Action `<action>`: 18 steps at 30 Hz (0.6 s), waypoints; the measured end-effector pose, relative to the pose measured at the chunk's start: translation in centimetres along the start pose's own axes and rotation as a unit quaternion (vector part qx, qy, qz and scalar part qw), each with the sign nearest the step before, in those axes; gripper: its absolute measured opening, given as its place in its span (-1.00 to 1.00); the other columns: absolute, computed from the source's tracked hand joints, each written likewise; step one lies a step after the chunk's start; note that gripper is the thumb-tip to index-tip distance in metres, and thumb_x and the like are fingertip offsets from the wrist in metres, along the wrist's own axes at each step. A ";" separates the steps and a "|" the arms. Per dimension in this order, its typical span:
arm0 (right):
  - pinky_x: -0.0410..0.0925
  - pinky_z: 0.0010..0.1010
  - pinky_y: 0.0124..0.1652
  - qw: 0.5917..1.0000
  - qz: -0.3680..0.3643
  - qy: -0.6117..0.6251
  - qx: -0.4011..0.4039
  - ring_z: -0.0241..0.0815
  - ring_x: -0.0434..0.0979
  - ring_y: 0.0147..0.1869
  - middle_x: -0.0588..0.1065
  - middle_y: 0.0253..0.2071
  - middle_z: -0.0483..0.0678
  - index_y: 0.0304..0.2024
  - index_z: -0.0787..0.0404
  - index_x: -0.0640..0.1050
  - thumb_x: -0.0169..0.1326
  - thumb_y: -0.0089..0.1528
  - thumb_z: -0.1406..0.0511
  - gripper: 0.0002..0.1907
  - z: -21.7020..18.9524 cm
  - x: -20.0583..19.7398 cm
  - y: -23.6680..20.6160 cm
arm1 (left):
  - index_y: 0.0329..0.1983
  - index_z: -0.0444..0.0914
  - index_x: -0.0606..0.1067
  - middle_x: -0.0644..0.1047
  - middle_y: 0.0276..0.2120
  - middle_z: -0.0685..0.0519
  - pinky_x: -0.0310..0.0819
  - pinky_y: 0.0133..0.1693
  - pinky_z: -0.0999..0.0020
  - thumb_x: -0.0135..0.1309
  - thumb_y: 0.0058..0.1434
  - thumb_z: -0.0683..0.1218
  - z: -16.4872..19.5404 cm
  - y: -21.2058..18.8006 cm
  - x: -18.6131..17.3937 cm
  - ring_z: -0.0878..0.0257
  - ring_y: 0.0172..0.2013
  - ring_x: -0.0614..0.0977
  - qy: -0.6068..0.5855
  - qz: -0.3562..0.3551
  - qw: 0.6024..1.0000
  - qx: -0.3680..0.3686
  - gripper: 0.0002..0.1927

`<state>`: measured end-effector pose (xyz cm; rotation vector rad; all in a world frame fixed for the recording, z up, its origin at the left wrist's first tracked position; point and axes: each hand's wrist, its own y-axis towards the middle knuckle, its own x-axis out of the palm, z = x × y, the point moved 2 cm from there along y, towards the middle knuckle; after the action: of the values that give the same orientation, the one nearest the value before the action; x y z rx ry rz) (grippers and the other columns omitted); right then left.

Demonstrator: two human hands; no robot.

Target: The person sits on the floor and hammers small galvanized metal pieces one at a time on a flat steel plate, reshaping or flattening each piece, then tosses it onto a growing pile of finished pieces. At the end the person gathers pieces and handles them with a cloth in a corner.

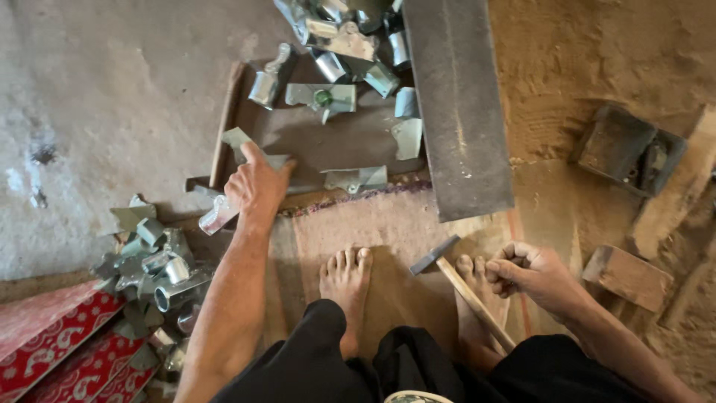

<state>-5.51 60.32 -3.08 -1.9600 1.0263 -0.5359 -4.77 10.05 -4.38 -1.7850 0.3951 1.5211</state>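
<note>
Galvanised sheet-metal bracket lies flat at the near-left corner of the dark work board. Left hand reaches over it, index finger extended along the bracket, thumb spread; the grip is loose and half open, fingers resting on the part, not closed round it. A second shiny piece shows just under the wrist; cannot tell if the hand holds it. Right hand is closed firmly on the wooden handle of the hammer, head low, near the bare feet.

Judgement: step in hand is seating a bracket for striking. Best done by pressing it flat on the board, fingertips kept to the edge away from the strike zone, and squaring it before the hammer rises. Risk: part skids on a glancing blow.

Other brackets lie scattered farther up the board; a pile of pieces sits at left.
</note>
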 end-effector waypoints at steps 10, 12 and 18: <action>0.51 -0.40 -0.17 0.990 -0.042 0.024 -0.132 -0.25 0.60 -0.19 0.57 -0.17 0.03 -0.04 0.37 0.57 -0.05 0.35 0.37 -0.76 -6.3 0.8 0.1 | 0.39 -0.10 0.05 0.54 0.02 -0.07 0.65 -0.11 0.05 0.25 0.06 -0.27 -8.9 -1.7 -1.8 0.00 -0.05 0.64 -0.739 -0.043 0.671 -0.046 -0.10; 0.52 -0.40 -0.20 0.989 -0.044 0.019 -0.140 -0.24 0.60 -0.20 0.57 -0.16 0.07 -0.02 0.37 0.57 -0.03 0.33 0.39 -0.76 -7.5 0.8 0.1 | 0.41 -0.25 0.12 0.54 0.09 -0.13 0.62 0.10 0.02 0.27 0.09 -0.31 -7.8 -3.2 -3.7 -0.10 0.11 0.62 -0.834 -0.141 0.532 0.029 -0.14; 0.55 -0.40 -0.23 0.996 0.004 0.044 -0.081 -0.16 0.60 -0.26 0.58 -0.24 0.12 -0.14 0.40 0.55 0.09 0.29 0.42 -0.86 -10.2 1.0 1.6 | 0.25 -0.30 0.36 0.53 -0.05 -0.10 0.50 0.17 0.05 0.26 0.10 -0.24 1.1 -7.2 -6.7 -0.01 0.11 0.59 -0.790 -0.291 0.525 0.124 -0.38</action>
<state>-12.55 54.12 1.24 -2.0897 1.1640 -0.5544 -2.47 14.14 4.34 0.2445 -0.8013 1.7201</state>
